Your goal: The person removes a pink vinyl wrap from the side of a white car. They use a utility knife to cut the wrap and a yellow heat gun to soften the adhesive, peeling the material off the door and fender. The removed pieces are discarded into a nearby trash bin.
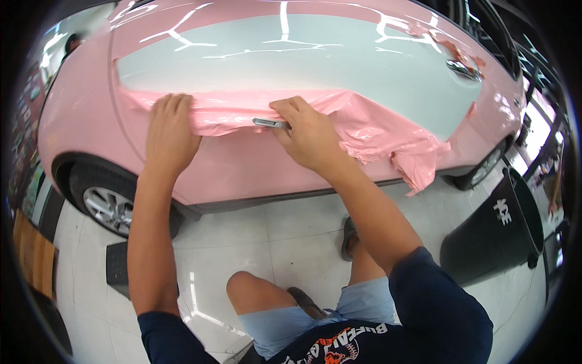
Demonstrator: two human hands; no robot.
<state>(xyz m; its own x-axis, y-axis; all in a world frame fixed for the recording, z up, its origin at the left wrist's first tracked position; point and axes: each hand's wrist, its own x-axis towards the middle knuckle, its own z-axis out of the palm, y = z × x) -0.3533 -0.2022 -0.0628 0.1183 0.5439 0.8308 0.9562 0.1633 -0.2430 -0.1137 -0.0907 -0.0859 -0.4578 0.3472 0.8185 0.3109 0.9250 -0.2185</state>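
Note:
A pink car door has a broad pale green area [303, 60] laid bare. From its lower edge hangs a loose, wrinkled flap of glossy pink vinyl film [376, 124], longest and most crumpled at the right. My left hand [173, 130] grips the film's folded upper edge at the left, its fingers curled over it. Farther right, my right hand [308, 133] is closed with a slim grey utility knife [271, 123] between its fingers, pointing left. That hand also presses against the film; how much of it the fingers pinch is hidden. Torn film scraps [454, 51] cling near the chrome door handle [462, 69].
Behind me to the right, a tall dark bin [485, 236] leans in view. The front wheel [108, 203] is at the left, near a black box [117, 267] on the white tile floor [236, 242]. A person's head [73, 42] shows beyond the car at far left.

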